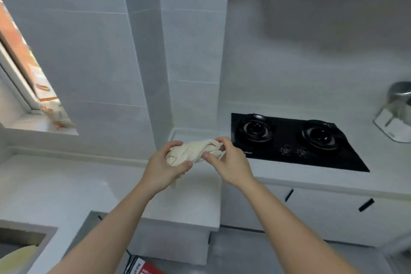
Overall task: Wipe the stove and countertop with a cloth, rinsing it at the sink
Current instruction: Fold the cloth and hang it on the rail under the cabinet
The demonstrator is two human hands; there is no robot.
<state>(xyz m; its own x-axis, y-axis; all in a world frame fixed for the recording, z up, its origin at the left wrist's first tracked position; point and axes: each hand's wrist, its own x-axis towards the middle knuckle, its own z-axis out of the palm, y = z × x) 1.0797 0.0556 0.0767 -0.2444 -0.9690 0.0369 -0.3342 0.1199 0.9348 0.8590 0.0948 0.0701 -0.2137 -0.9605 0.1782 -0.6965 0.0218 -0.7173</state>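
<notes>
A cream cloth (193, 151) is bunched and twisted between both hands, held in the air above the corner of the white countertop (66, 187). My left hand (164, 165) grips its left end. My right hand (224, 160) pinches its right end with thumb and fingers. The black two-burner gas stove (289, 142) is set into the countertop just right of my hands. A corner of the sink (24, 240) shows at the bottom left.
A metal pot on a white base (398, 109) stands at the far right of the counter. A window sill with a bag (55, 115) is at the left. White cabinet doors with black handles (365, 204) sit below the stove. A red-and-black box (144, 267) lies on the floor.
</notes>
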